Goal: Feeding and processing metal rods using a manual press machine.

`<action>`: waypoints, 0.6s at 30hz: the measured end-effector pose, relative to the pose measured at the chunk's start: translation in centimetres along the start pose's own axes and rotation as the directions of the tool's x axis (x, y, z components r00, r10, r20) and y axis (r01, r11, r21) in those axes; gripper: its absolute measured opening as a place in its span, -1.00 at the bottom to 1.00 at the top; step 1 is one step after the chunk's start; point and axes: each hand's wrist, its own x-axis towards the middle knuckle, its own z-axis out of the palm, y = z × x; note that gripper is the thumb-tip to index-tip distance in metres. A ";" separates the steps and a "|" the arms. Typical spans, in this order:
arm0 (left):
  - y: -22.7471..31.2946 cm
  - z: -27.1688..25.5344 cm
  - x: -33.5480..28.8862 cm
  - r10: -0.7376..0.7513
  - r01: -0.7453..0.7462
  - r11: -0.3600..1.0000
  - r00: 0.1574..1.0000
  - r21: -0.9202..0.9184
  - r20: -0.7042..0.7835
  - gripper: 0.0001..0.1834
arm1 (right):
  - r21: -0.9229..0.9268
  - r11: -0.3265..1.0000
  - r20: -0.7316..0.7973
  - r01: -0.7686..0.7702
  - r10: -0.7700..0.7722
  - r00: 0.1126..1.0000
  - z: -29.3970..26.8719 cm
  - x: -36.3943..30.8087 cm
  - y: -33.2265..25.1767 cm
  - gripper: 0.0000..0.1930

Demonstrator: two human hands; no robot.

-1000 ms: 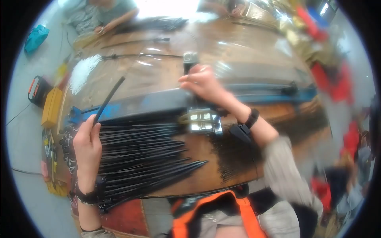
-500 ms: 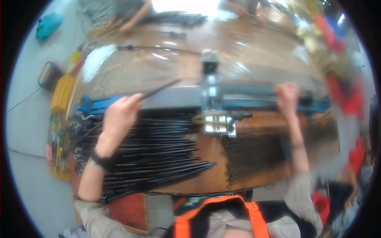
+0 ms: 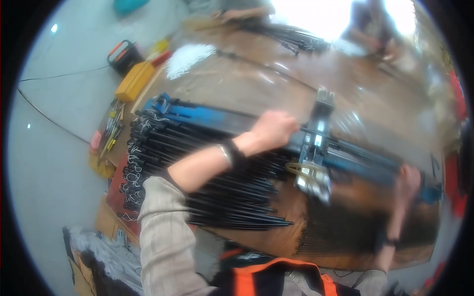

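My left hand (image 3: 276,129) is closed round a thin black rod (image 3: 307,130), whose visible end reaches the upright metal clamp block (image 3: 316,140) on a long blue rail fixture (image 3: 202,116). Toward the rail's far right end, my right hand (image 3: 409,181) is closed in a fist; blur hides what it holds, if anything. Below my left forearm lies a pile of black rods (image 3: 237,197), with white strings at their left ends. A layer of thin dark rods (image 3: 355,222) covers the wood under my right arm. A yellowish hose (image 3: 296,168) loops at the clamp's near side.
Clear plastic sheeting covers the wooden table (image 3: 237,84). Tools (image 3: 114,123), a yellow box (image 3: 134,81) and a black-and-red case (image 3: 125,58) are at the left edge. Two other people's hands work across the table, near more black rods (image 3: 296,37).
My left hand has carried the black rod rightward to the clamp block. My right hand stays closed near the rail's right end. The whole view has turned and shifted.
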 end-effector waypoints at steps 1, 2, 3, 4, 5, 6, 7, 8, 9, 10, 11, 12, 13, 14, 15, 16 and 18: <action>-0.1 0.2 0.0 0.002 -0.002 1.000 1.000 0.000 -0.002 -0.83 | -0.009 1.000 0.011 -0.014 0.014 1.000 -0.1 0.0 0.0 -0.96; -0.2 0.3 -0.1 0.004 -0.006 0.999 0.999 -0.036 -0.033 -0.83 | -0.018 0.999 0.021 -0.026 0.027 0.999 -0.1 0.0 0.0 -0.96; -0.3 0.5 -0.3 0.005 -0.010 0.997 0.998 -0.072 -0.064 -0.83 | -0.027 0.999 0.032 -0.038 0.039 0.999 -0.2 0.0 0.0 -0.95; -0.4 0.6 -0.4 0.004 -0.014 0.994 0.995 -0.107 -0.096 -0.83 | -0.029 0.999 0.030 -0.035 0.036 0.999 -0.2 0.0 0.0 -0.95; -0.5 0.7 -0.6 0.003 -0.014 0.994 0.995 -0.108 -0.101 -0.83 | -0.034 0.999 0.027 -0.036 0.037 0.999 -0.2 -0.1 -0.1 -0.95; -0.4 0.8 -0.6 -0.003 -0.011 0.994 0.992 -0.110 -0.123 -0.83 | -0.037 0.999 0.022 -0.037 0.038 0.999 -0.2 -0.1 -0.2 -0.95; -0.4 0.8 -0.6 -0.010 -0.006 0.994 0.989 -0.111 -0.145 -0.83 | -0.040 0.998 0.017 -0.039 0.039 0.999 -0.3 0.0 -0.4 -0.95; -0.4 0.8 -0.6 -0.017 -0.002 0.994 0.986 -0.113 -0.166 -0.83 | -0.040 0.999 0.013 -0.036 0.037 0.999 -0.4 0.1 -0.6 -0.95; -0.4 0.7 -0.7 -0.017 -0.002 0.994 0.985 -0.111 -0.170 -0.83 | -0.043 0.996 0.049 -0.075 0.077 0.996 -0.6 0.2 -0.7 -0.94; -0.4 0.7 -0.8 -0.032 0.017 0.996 0.985 -0.090 -0.167 -0.82 | -0.046 0.992 0.085 -0.115 0.119 0.989 -0.8 0.3 -1.0 -0.92; -0.3 0.7 -0.7 -0.045 0.033 0.997 0.985 -0.072 -0.164 -0.82 | -0.054 0.986 0.123 -0.156 0.161 0.979 -1.0 0.3 -1.3 -0.90; -0.1 0.6 -0.7 -0.058 0.049 0.997 0.985 -0.054 -0.160 -0.81 | -0.056 0.986 0.122 -0.156 0.162 0.979 -1.1 0.2 -1.6 -0.90; -0.1 0.7 -0.5 -0.051 0.042 0.997 0.986 -0.059 -0.160 -0.81 | -0.022 0.994 0.056 -0.106 0.107 0.993 -1.2 0.0 -1.8 -0.87; -0.1 0.8 -0.4 -0.034 0.024 0.998 0.985 -0.059 -0.168 -0.81 | 0.006 0.999 -0.011 -0.054 0.054 0.998 -1.3 -0.3 -2.2 -0.83; -0.1 0.8 -0.2 -0.015 0.005 0.998 0.984 -0.059 -0.175 -0.80 | 0.029 1.000 -0.078 -0.002 0.004 0.997 -1.4 -0.7 -2.7 -0.80; 0.0 1.1 0.0 0.007 -0.019 0.998 0.984 -0.066 -0.177 -0.80 | 0.063 0.997 -0.080 0.033 -0.028 0.996 -1.3 -1.0 -4.0 -0.77; 0.0 1.1 0.4 0.033 -0.036 0.999 0.998 -0.039 -0.060 -0.80 | 0.132 0.981 -0.104 0.139 -0.126 0.987 -1.5 -1.2 -7.3 -0.75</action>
